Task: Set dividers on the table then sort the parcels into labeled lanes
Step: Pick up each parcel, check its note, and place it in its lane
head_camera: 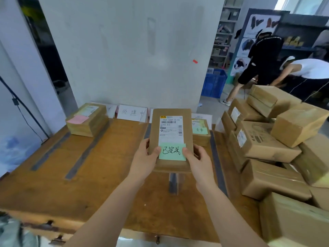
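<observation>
- Done laying dividers (85,152) across table (99,184); label cards (132,113) at far edge.
- Gripping parcel (170,138) with left hand (144,157) and right hand (199,157), raised over middle lanes.
- Sorted: pink-noted stack (87,120), small box (201,132).
- Left to sort: heap (277,152) at right; matching card probably hidden behind parcel.

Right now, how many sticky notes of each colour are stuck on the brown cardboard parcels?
Pink square paper sticky note: 1
Green square paper sticky notes: 2, one of them on the held brown cardboard parcel
Total: 3
</observation>
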